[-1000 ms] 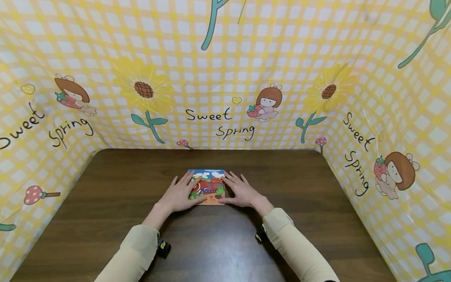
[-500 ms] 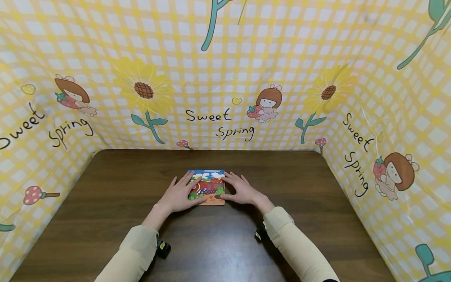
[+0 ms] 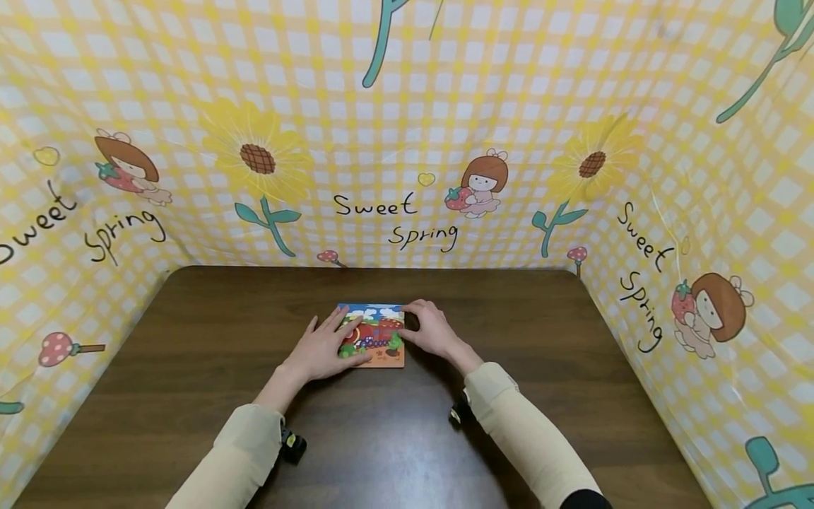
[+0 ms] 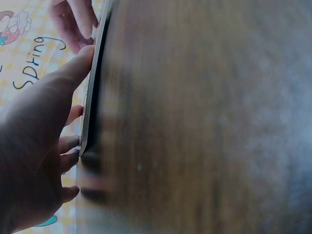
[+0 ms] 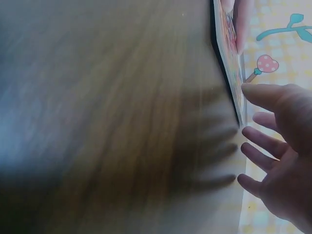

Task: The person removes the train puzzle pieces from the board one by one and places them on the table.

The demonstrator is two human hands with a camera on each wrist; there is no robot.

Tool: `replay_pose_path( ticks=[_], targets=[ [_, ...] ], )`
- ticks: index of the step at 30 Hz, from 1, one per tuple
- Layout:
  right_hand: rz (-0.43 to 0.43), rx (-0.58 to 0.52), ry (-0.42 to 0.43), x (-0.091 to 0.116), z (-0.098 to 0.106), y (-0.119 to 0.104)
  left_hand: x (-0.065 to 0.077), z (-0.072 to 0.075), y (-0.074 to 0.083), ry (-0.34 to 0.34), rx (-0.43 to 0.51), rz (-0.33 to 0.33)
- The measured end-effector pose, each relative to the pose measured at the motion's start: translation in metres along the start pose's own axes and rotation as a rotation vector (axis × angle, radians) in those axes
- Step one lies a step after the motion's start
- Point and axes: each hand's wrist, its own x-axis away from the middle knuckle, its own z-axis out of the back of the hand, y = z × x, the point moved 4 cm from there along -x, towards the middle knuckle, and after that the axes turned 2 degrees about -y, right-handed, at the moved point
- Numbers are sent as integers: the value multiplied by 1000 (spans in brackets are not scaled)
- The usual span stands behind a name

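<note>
A thin square board (image 3: pixel 384 338) with a bright cartoon picture of clouds, a red shape and green bushes lies flat on the table. My left hand (image 3: pixel 320 351) rests spread over its left part, thumb along the near side and fingers toward the far left corner. At the right edge is my right hand (image 3: pixel 434 329), its thumb tip at the rim and its fingers bent near the far right corner. Seen edge-on in the left wrist view, the board (image 4: pixel 91 97) runs beside the left thumb. In the right wrist view the other fingertips (image 5: pixel 248 134) stand close to the table past the board's end.
The brown wooden table (image 3: pixel 381 438) stretches around the board. Yellow checked cloth (image 3: pixel 381 141) with flowers and lettering hangs behind the table and on both sides. A small black camera sits at each wrist.
My right thumb has moved up along the board's right edge, away from the near corner, and the right fingers have drawn together and bent. Left hand and board stay in place.
</note>
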Motion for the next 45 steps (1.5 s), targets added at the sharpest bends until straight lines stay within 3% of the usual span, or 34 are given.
replay_pose_path(
  ticks=[8,26,41,45],
  targets=[
    [-30,92,-21,-4,7,-31,-1,-1,-2,-5,2,9],
    [8,57,12,-7,-2,-28,1,0,0,-7,23,39],
    [1,28,16,-9,2,-30,0,0,-2,9,-3,10],
    [1,51,31,-14,-6,-22,-1,-1,-2,2,-3,12]
  ],
)
